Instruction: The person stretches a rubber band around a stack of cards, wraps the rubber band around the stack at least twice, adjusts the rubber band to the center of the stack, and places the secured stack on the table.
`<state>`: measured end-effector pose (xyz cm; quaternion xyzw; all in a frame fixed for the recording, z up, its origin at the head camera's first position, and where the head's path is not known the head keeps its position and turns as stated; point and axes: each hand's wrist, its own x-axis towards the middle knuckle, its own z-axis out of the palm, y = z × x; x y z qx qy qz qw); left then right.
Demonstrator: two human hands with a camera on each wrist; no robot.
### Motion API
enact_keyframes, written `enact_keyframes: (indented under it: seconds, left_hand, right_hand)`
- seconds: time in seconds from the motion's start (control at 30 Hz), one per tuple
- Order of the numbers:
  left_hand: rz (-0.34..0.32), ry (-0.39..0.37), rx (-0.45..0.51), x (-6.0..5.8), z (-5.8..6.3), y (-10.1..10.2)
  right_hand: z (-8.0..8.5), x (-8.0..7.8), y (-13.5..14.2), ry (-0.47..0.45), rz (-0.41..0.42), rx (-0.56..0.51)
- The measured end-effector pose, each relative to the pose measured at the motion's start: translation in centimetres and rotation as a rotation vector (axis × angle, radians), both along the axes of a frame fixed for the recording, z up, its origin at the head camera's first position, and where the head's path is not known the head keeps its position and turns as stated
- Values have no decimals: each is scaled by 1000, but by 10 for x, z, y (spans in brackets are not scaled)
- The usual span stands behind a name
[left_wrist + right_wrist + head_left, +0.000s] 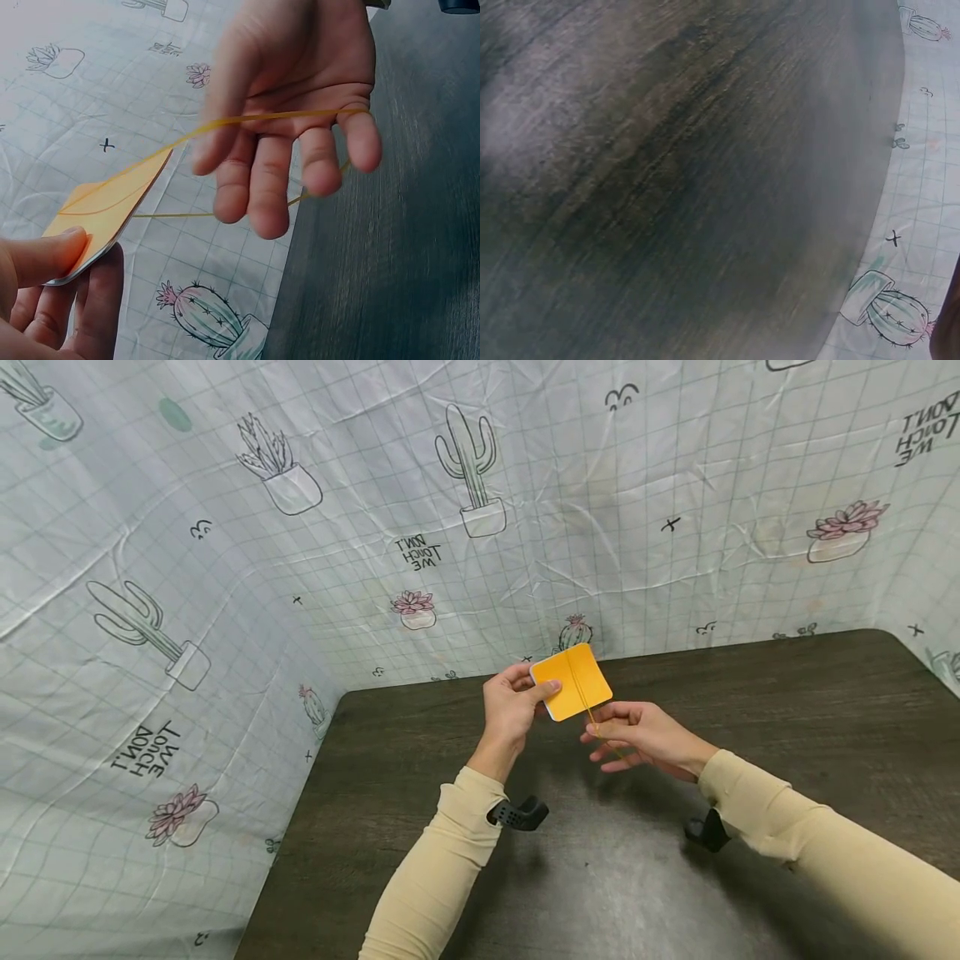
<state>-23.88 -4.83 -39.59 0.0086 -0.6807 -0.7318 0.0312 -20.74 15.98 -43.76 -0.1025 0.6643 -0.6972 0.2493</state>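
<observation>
My left hand [512, 703] pinches a square orange card [585, 670] with rounded corners, thumb on top and fingers beneath. A pale layer shows along the card's lower edge in the left wrist view. Around the card runs a thin yellow rubber band [274, 115], pulled out taut toward my right hand [300, 82]. The band crosses that hand's thumb and palm side, hooks round the little finger, and returns behind the other fingers. In the head view the right hand [637, 733] is just right of and below the card, its fingers spread and slightly bent.
Both hands are above a dark wood-grain table [405, 760]. A white grid-patterned cloth [360, 510] with cactus drawings hangs behind the table and along its left side. Each wrist wears a black strap mount [519, 814]. The right wrist view shows mostly tabletop [667, 187].
</observation>
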Motion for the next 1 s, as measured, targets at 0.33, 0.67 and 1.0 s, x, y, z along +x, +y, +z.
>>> enact_keyframes:
  seconds: [0.33,0.67,1.0]
  left_hand:
    - [0,-13,-6,-4,-1,-2]
    - [1,-23,6,-7,-2,-3]
    - [-5,-28,-2,-8,-5,-3]
  right_hand:
    - [-8,5,1,58,47,13]
    - [-11,8,-1,67,54,36]
    - [-8,15,-4,207,100,56]
